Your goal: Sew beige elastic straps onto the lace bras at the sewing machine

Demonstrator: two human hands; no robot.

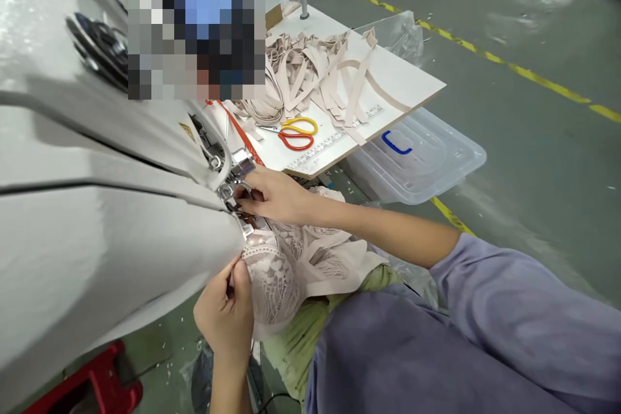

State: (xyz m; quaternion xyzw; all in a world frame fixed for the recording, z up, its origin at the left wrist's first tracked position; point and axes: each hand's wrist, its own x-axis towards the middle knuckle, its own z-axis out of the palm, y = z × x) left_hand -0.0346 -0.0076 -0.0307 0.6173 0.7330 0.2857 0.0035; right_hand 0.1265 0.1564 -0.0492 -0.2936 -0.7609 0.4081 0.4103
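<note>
A pale pink lace garment piece [301, 265] lies under the needle area [233, 191] of a large white sewing machine [87, 207] that fills the left of the view. My right hand [274, 194] reaches in from the right, fingers pinched on the fabric right at the presser foot. My left hand [226, 317] comes up from below and grips the near edge of the lace against the machine's body. The fabric trails down over my lap.
A white table [412, 87] behind holds a heap of beige straps [310, 71], yellow and red scissors [297, 132] and a printed ruler. A clear plastic bin lid with a blue handle [417, 155] lies beside it. A red stool [92, 381] stands at lower left.
</note>
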